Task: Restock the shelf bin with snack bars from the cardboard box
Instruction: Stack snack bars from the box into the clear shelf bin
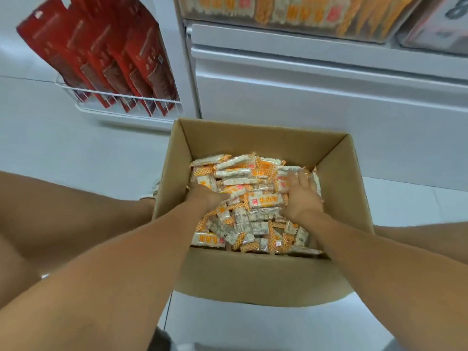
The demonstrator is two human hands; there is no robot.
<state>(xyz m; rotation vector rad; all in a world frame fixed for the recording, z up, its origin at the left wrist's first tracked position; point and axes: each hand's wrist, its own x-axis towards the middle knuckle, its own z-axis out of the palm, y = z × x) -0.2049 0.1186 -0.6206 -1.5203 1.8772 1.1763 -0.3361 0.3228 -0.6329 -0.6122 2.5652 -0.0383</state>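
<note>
Orange-and-white wrapped snack bars (253, 198) fill the brown cardboard box (253, 274); both hands (left hand (205, 196) buried, grip unclear; right hand (300, 198) spread) should scoop inward together.

One view only — a wide-angle camera worn on the head, tipped forward and steeply down. It looks close onto the open cardboard box (255, 272) at frame centre, both forearms entering from 7 and 5 o'clock. The shelf bin (291, 19) sits farther off at 12 o'clock, cut by the top edge — straight lines bow outward.
</note>
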